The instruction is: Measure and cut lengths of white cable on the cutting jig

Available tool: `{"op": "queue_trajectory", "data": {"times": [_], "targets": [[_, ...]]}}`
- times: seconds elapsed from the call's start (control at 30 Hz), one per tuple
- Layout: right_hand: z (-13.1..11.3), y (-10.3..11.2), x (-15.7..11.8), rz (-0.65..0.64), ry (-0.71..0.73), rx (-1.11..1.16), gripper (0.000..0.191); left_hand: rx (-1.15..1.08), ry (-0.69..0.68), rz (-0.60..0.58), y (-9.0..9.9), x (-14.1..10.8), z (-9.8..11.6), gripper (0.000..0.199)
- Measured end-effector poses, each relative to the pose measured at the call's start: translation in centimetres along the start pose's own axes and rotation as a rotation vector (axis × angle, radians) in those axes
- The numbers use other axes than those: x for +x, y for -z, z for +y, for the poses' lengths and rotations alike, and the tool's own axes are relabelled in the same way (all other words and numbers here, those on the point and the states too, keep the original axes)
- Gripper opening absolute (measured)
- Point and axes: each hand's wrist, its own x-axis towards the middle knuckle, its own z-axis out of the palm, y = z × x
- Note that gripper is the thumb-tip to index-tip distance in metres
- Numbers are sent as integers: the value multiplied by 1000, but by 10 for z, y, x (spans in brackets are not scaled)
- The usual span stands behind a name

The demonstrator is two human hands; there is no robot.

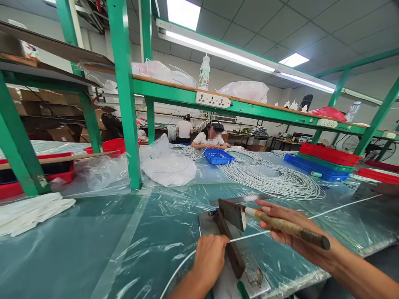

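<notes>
My left hand (209,256) rests near the front edge of the green worktable covered in clear plastic sheet (93,245), fingers curled together and pinching a thin white cable (249,235) against a grey metal cutting plate (229,265). My right hand (289,234) lies open along the worn wooden handle of a hinged steel cutter blade (232,214), fingers stretched flat, thumb beneath. The cable runs on toward the right edge. Left of my hands the surface lies bare up to folded white cloths (31,214) at the left edge. Coils of white cable (274,178) fill the middle, beyond the cutter.
</notes>
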Motion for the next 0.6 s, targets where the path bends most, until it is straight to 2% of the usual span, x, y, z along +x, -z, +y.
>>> {"op": "queue_trajectory", "data": {"times": [0.07, 0.13, 0.27, 0.37, 0.47, 0.6], "targets": [[5, 2, -8, 55, -68, -35, 54, 86, -32, -26, 1, 0, 2, 40], [15, 3, -18, 66, -139, -53, 46, 138, -65, -32, 1, 0, 3, 42], [46, 5, -27, -57, -257, -91, 20, 211, -86, -32, 0, 1, 5, 44], [71, 9, -23, -69, -278, -213, 24, 231, -88, -44, 1, 2, 6, 46], [85, 17, -18, -13, -207, -407, 30, 230, -84, -58, 3, 2, 7, 45], [86, 22, -20, 3, 82, -692, 44, 216, -90, -34, 3, 4, 7, 44]]}}
